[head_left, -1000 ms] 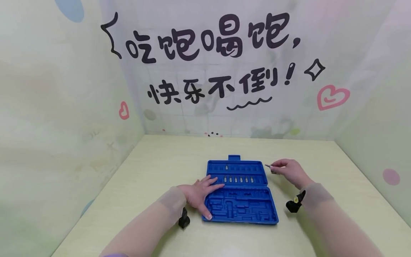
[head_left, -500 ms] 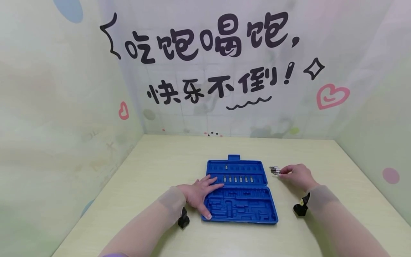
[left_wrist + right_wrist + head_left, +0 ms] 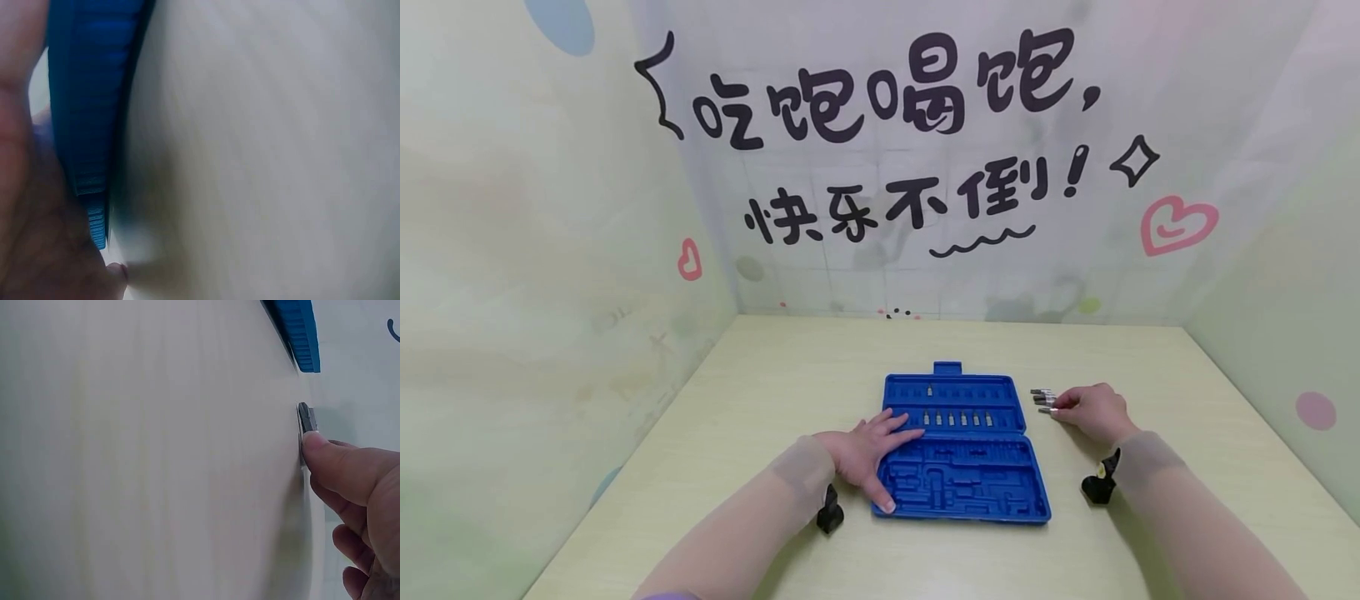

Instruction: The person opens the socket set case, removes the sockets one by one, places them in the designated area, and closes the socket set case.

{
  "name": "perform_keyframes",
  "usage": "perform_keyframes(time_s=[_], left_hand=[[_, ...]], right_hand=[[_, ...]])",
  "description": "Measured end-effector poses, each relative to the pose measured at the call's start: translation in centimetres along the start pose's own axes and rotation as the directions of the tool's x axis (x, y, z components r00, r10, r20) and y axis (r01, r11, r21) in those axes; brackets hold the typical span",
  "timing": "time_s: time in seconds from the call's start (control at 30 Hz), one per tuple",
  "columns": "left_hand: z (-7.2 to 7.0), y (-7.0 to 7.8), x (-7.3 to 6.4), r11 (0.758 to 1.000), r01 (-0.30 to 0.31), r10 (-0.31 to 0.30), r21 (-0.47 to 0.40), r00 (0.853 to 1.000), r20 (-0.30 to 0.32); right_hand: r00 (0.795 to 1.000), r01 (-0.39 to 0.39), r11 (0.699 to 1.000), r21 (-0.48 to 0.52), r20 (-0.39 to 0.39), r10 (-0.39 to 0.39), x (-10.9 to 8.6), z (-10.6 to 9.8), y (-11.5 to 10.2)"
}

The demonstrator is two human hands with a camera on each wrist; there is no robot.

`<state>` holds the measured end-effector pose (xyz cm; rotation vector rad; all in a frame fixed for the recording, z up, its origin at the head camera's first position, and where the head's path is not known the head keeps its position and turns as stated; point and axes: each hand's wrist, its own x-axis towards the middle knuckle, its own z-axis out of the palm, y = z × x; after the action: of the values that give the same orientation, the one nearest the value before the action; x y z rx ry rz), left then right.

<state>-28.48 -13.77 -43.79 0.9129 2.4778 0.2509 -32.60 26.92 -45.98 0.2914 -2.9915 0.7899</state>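
A blue plastic bit case (image 3: 962, 475) lies unfolded on the table. My left hand (image 3: 861, 450) rests on its left edge, fingers spread and thumb near the front corner. In the left wrist view that hand (image 3: 44, 231) lies against the case's ribbed side (image 3: 94, 94). To the right of the case, my right hand (image 3: 1096, 410) pinches a small metal screwdriver bit (image 3: 1046, 411) between thumb and forefinger, low over the table. The right wrist view shows the pinched bit's dark tip (image 3: 304, 414) beyond the thumb. Several more bits (image 3: 1041, 395) lie just behind it.
A row of several bits (image 3: 951, 419) stands in the case's upper half, with a single bit (image 3: 930, 390) in the slots above. Moulded hollows fill the near half. Printed sheets (image 3: 880, 275) wall the table at the back and both sides.
My right hand has moved right and down from the case's upper right corner to the bits on the table. The pinched bit now sits nearer, apart from the others. My left hand stays put.
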Motion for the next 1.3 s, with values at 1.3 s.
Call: perform_keyframes(time_s=[1.3], left_hand=[[-0.1, 0.2, -0.1, 1.000, 0.003, -0.003, 0.013, 1.000, 0.001]], right_hand=[[0.989, -0.133, 0.835, 0.534, 0.012, 0.150, 2.5, 2.9, -11.9]])
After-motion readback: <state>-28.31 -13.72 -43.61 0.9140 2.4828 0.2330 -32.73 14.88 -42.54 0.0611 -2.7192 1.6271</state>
